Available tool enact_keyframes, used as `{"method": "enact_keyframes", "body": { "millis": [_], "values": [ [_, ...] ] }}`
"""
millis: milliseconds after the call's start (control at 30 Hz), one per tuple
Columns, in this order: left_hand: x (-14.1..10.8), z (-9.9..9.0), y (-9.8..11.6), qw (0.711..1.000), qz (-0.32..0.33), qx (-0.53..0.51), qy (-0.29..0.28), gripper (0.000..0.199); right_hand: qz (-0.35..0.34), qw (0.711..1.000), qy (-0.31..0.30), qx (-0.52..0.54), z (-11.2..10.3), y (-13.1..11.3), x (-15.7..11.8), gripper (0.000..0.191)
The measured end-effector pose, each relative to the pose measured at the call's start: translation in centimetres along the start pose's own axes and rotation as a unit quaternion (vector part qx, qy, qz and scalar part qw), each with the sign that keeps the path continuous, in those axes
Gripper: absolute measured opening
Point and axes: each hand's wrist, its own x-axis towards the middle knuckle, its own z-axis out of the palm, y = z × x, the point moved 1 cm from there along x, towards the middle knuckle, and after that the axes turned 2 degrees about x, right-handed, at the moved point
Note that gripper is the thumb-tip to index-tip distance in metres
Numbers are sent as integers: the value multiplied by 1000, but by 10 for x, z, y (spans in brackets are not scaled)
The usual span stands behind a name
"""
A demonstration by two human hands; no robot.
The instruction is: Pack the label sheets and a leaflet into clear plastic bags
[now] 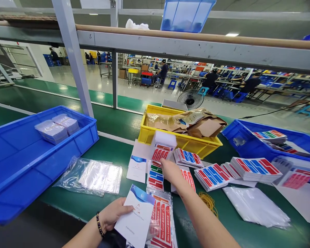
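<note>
My left hand (116, 212) grips a white booklet (135, 217) with a blue wave at its top, thumb across its front. Behind and right of that booklet, clear bags with red label sheets (162, 217) lie near the table's front edge. My right hand (169, 168) reaches forward, its fingers pinched at the lower edge of a sticker sheet in a stack (162, 148) that stands against the yellow bin; the fingertips are partly hidden. Just below it lie red, green and blue sticker sheets (155, 177). Another white booklet (136, 168) lies left of them.
Blue bins stand at the left (41, 179) and right (237, 137); the yellow bin (181, 141) holds brown paper. Clear bags (100, 175), striped sticker stacks (255, 167), rubber bands (208, 203) and white plastic bags (255, 206) lie on the green table. A metal post (72, 55) rises behind.
</note>
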Motion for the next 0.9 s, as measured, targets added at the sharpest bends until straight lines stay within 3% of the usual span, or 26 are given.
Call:
{"method": "enact_keyframes", "body": {
  "millis": [133, 200, 300, 367, 400, 467, 567, 667, 733, 833, 900],
  "values": [
    [5, -3, -5, 1000, -8, -16, 12, 47, 13, 990, 78, 121, -26, 16, -30, 24],
    [11, -4, -8, 999, -15, -31, 22, 48, 5, 948, 113, 297, -31, 19, -47, 31],
    [21, 2, -13, 994, -25, -104, 16, 55, -11, 856, 21, 516, -20, 4, -71, 42],
    [27, 9, -14, 988, -25, -155, 3, 58, -27, 839, -66, 539, -5, -13, -86, 41],
    [30, 13, -14, 986, -21, -164, 0, 56, -29, 842, -78, 532, 2, -20, -92, 37],
    [34, 20, -14, 990, -9, -143, 2, 48, -31, 883, -57, 464, 14, -25, -101, 32],
    [35, 28, -13, 996, 6, -86, 21, 38, -21, 947, 101, 306, 17, -6, -103, 34],
    [34, 33, -14, 996, -3, -72, 44, 39, 74, 967, 204, 134, 14, 27, -96, 35],
    [34, 36, -15, 997, -5, -64, 50, 41, 145, 968, 199, 47, 12, 41, -88, 36],
    [35, 40, -17, 997, -9, -50, 52, 44, 211, 971, 112, -28, 15, 44, -77, 55],
    [34, 42, -17, 998, -11, -43, 44, 46, 229, 971, 63, -39, 16, 39, -73, 56]
  ]
}}
